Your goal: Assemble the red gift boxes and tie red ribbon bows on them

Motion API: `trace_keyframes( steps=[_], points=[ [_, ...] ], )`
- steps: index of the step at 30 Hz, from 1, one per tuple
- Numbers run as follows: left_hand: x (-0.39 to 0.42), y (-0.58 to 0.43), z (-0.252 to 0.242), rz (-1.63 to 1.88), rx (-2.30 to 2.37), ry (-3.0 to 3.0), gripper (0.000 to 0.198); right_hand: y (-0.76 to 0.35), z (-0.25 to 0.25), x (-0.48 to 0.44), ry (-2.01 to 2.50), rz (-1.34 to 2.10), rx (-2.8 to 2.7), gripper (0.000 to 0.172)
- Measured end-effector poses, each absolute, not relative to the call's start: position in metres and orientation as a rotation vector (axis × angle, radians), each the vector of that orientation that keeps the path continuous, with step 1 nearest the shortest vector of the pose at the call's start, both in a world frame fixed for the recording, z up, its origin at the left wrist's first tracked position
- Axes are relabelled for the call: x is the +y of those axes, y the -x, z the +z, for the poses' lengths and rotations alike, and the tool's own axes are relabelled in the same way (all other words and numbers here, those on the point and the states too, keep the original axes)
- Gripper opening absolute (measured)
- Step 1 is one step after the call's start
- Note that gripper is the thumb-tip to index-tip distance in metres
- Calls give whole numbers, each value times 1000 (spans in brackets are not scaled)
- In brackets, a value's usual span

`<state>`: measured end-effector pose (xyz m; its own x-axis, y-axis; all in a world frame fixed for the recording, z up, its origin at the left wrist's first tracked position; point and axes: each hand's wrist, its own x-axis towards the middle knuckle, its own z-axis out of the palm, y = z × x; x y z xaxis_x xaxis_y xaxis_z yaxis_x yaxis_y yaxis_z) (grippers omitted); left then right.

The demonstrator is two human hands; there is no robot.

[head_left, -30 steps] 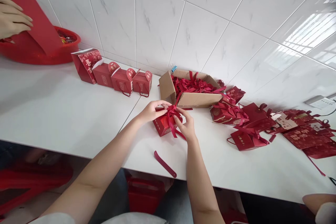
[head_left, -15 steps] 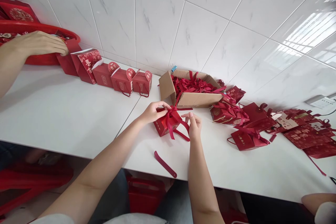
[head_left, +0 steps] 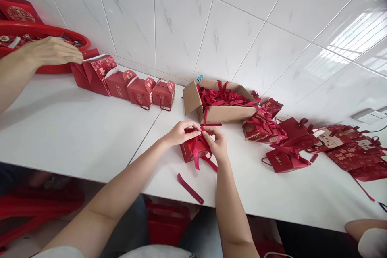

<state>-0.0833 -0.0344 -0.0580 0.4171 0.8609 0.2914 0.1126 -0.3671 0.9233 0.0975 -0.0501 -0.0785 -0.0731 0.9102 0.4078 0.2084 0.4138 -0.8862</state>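
Observation:
A small red gift box (head_left: 189, 151) stands on the white table in front of me, with a red ribbon (head_left: 196, 154) at its top whose ends hang down the front. My left hand (head_left: 184, 132) is closed on the ribbon from the left, fingertips at the top of the box. From the right, my right hand (head_left: 217, 142) pinches the ribbon too, its fingertips almost meeting the left ones. The fingers partly hide the bow or knot. Nearer the table edge lies a loose dark red strap (head_left: 190, 188) with rounded ends.
Behind the box is a cardboard carton (head_left: 231, 114) full of red ribbons. Red boxes (head_left: 140, 92) line up at the left, where another person's hand (head_left: 50, 53) touches one beside a red basket (head_left: 68, 32). Ribboned boxes (head_left: 287, 160) and red bags (head_left: 356, 155) stand at the right.
My right hand has moved left and in to the ribbon at the top of the box, close to my left fingers. The other person's hand has shifted slightly right with a box.

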Motion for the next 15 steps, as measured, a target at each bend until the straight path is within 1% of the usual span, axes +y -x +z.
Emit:
trace_keyframes(
  steps=[5,9,15],
  points=[
    [-36,82,-57,1085,928,-1702,22,-101,-80,-48,992,772,-1596,17],
    [-33,85,-57,1144,959,-1709,20,-108,-80,-46,939,690,-1735,19],
    [-26,94,-60,1198,994,-1780,19,-114,-78,-46,912,558,-1921,32]
  ],
)
